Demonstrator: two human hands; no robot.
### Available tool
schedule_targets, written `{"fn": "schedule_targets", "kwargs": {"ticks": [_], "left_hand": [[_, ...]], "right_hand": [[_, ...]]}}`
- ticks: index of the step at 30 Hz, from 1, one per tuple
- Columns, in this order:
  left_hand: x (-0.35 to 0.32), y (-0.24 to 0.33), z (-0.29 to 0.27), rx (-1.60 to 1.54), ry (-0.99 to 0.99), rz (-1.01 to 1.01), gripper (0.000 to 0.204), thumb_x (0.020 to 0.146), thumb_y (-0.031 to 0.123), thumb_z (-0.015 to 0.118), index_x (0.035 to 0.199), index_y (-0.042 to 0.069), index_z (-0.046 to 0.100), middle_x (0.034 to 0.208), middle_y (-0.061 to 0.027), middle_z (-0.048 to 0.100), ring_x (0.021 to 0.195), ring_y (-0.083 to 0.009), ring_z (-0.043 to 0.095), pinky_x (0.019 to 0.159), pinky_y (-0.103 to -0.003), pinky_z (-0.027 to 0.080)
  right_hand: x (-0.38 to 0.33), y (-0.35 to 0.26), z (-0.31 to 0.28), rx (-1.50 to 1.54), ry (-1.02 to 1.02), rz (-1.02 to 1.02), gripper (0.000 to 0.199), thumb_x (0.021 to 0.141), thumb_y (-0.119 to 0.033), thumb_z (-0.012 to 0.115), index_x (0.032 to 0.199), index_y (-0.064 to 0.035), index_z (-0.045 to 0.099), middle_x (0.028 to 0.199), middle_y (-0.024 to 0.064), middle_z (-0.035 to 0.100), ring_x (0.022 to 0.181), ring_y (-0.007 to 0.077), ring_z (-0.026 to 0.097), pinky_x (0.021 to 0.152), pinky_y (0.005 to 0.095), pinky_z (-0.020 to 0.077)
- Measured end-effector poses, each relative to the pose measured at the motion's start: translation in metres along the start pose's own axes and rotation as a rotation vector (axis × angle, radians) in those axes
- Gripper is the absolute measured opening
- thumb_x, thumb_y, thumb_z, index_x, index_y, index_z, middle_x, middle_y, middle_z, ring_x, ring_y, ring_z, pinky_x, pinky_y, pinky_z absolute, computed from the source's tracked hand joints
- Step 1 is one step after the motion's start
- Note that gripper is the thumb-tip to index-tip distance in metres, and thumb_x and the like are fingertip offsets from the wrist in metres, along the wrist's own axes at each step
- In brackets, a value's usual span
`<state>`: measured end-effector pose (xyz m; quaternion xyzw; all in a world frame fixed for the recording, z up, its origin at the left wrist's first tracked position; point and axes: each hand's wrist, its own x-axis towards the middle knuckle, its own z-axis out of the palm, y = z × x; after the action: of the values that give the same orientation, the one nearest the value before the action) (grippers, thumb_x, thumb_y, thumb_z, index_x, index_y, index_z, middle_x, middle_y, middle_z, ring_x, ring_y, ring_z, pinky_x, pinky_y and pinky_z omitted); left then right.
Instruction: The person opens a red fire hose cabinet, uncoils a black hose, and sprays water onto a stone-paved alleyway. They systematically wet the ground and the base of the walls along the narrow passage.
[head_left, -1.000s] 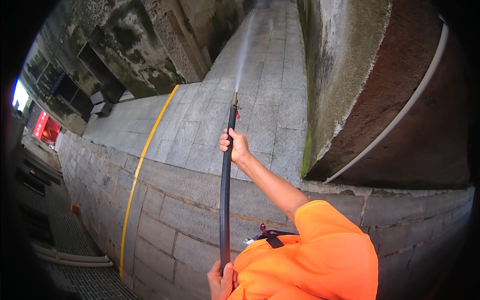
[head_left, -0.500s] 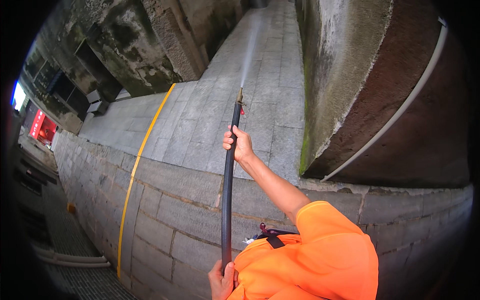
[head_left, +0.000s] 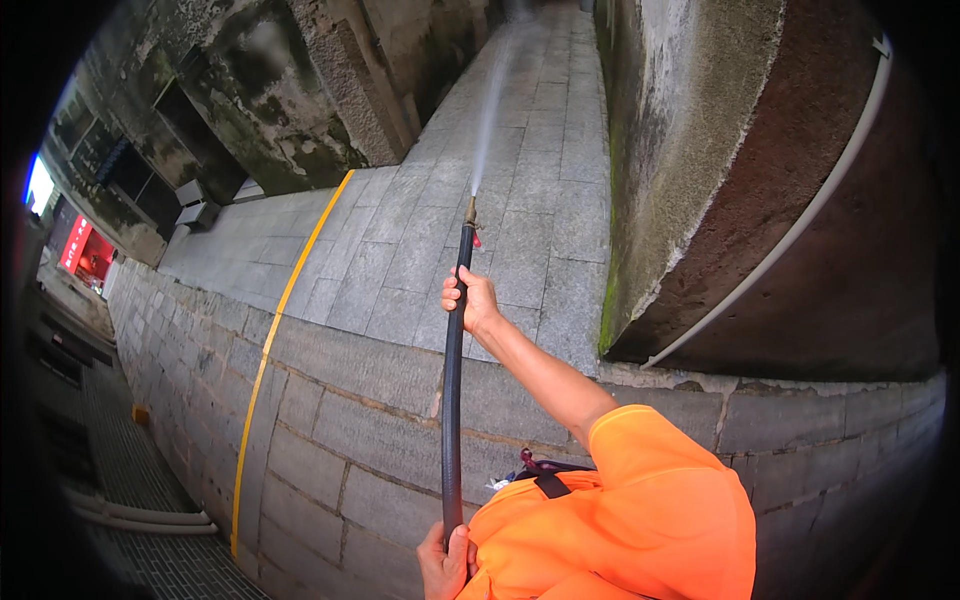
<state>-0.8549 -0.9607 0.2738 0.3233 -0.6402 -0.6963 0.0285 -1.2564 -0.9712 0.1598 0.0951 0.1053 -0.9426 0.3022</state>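
Fingers of both hands, right (head_left: pixel 472 300) and left (head_left: pixel 443 562), clamp a black hose (head_left: pixel 453 400) spraying grey stone paving (head_left: pixel 540 200).

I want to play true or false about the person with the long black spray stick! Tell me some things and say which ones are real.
1. The right hand grips the black spray lance partway up. True.
2. Water sprays from the brass nozzle over the stone pavement. True.
3. The left hand hangs free, holding nothing. False: it grips the lance's lower end.
4. The sleeve is blue. False: it is orange.
5. A yellow line runs along the pavement. True.
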Motion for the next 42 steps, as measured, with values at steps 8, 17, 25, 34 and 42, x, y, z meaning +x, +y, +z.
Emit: {"fn": "schedule_targets", "kwargs": {"ticks": [8,17,25,34,42], "left_hand": [[0.0,-0.006,0.0,0.008,0.011,-0.017,0.016,0.091,0.014,0.051,0.076,0.01,0.05,0.056,0.0068,0.039,0.047,-0.0036,0.035,0.041,-0.021,0.026],[0.005,0.023,-0.003,0.007,-0.018,-0.019,0.01,0.09,0.015,0.052,0.087,0.006,0.052,0.053,0.0025,0.042,0.043,-0.0065,0.039,0.04,-0.022,0.031],[0.024,0.121,0.001,0.013,-0.179,0.112,0.025,0.092,0.021,0.049,0.089,-0.004,0.052,0.05,-0.007,0.047,0.033,-0.0137,0.044,0.032,-0.025,0.036],[0.027,0.113,0.015,0.022,-0.216,0.136,0.025,0.092,0.02,0.049,0.088,-0.005,0.052,0.048,-0.0091,0.048,0.03,-0.0156,0.044,0.029,-0.025,0.036],[-0.009,0.104,0.001,-0.02,-0.231,0.155,0.024,0.09,0.019,0.054,0.089,-0.005,0.053,0.05,-0.0084,0.05,0.033,-0.0136,0.046,0.031,-0.025,0.036]], "right_hand": [[0.003,0.0,-0.007,0.02,0.015,0.032,0.016,0.094,-0.023,0.045,0.096,-0.008,0.041,0.069,0.006,0.046,0.051,0.0136,0.042,0.044,0.0296,0.0355],[-0.033,-0.049,0.081,-0.194,-0.173,-0.282,0.022,0.095,-0.025,0.044,0.09,-0.004,0.043,0.08,0.0103,0.054,0.062,0.0196,0.053,0.053,0.0369,0.0478],[-0.106,-0.011,0.131,-0.102,-0.36,-0.125,0.016,0.094,-0.022,0.044,0.1,-0.007,0.046,0.086,0.0113,0.055,0.07,0.021,0.057,0.059,0.0391,0.0511],[-0.131,-0.005,0.139,0.011,-0.296,-0.123,0.016,0.092,-0.021,0.05,0.101,-0.0108,0.041,0.074,0.0046,0.046,0.054,0.012,0.043,0.044,0.0283,0.0371],[-0.178,0.001,0.16,-0.077,-0.434,-0.22,0.018,0.094,-0.02,0.046,0.108,-0.0097,0.041,0.076,0.0046,0.045,0.053,0.0108,0.042,0.042,0.0283,0.0393]]}}
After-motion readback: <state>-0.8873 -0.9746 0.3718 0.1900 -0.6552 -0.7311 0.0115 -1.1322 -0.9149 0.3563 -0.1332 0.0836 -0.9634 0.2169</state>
